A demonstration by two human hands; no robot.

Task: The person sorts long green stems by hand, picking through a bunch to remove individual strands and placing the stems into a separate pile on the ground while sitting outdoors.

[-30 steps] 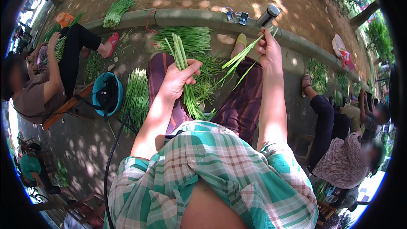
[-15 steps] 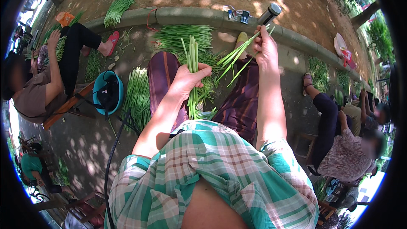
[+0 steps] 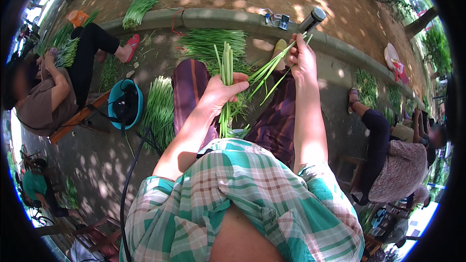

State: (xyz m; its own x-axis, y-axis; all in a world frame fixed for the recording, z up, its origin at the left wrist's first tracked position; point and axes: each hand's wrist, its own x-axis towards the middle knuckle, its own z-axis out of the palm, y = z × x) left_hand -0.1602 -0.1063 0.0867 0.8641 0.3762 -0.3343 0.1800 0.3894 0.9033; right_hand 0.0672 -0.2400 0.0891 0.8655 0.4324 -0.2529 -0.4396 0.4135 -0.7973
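Observation:
My left hand [image 3: 222, 90] grips an upright bunch of long green stalks [image 3: 225, 68] above my lap. Up and to the right, my right hand [image 3: 302, 56] pinches a few thinner green stalks [image 3: 269, 70] that slant down to the left toward the bunch. Both hands are over my knees in dark striped trousers [image 3: 274, 121]. A heap of the same green stalks [image 3: 213, 43] lies on the ground ahead of my knees.
A concrete curb [image 3: 213, 18] runs across ahead, with a phone [image 3: 284, 21] and a dark flask [image 3: 312, 19] on it. A blue basin [image 3: 125, 103] and a laid-out row of greens [image 3: 159, 111] sit at my left. Other people sit at left [image 3: 43, 102] and right [image 3: 393, 165].
My left hand has swung its bunch from tilted left to upright and moved right. My right hand with its stalks has stayed about where it was.

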